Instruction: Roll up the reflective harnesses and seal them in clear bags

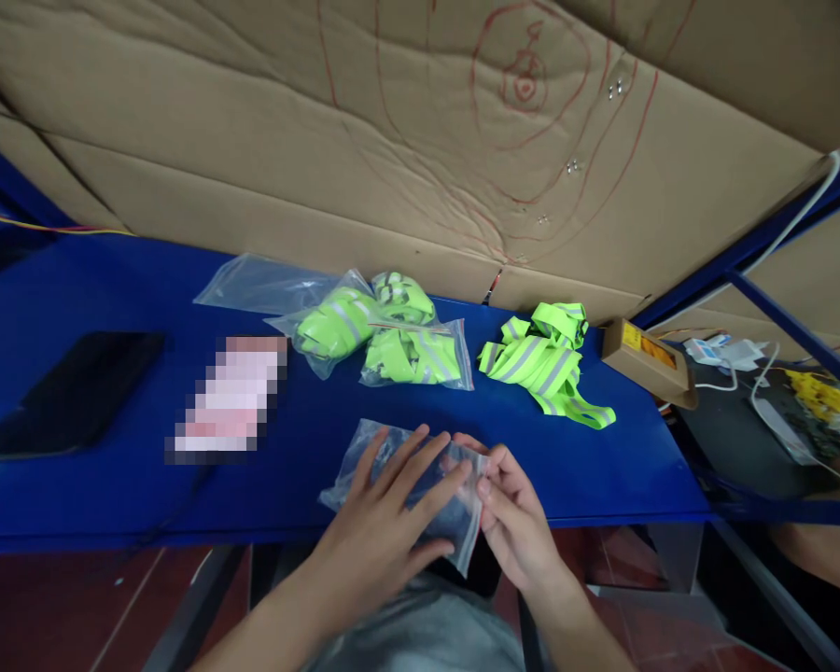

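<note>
A clear zip bag (371,448) with nothing visible inside lies at the front edge of the blue table (308,411). My left hand (392,513) rests flat over it with fingers spread. At the bag's right end, my right hand (514,509) pinches its opening edge between thumb and fingers. Beyond my hands sit bagged neon-green reflective straps: one bag at the left (336,327), one behind (402,299) and one in front (413,357). Loose green straps with grey stripes (542,364) are heaped to the right.
Empty clear bags (259,283) lie at the back left. A blurred-out pale object (228,392) and a black flat item (77,392) are on the left. An open cardboard box (648,362) stands at the right edge, before a cardboard wall (287,140). Another person's arm (822,555) shows lower right.
</note>
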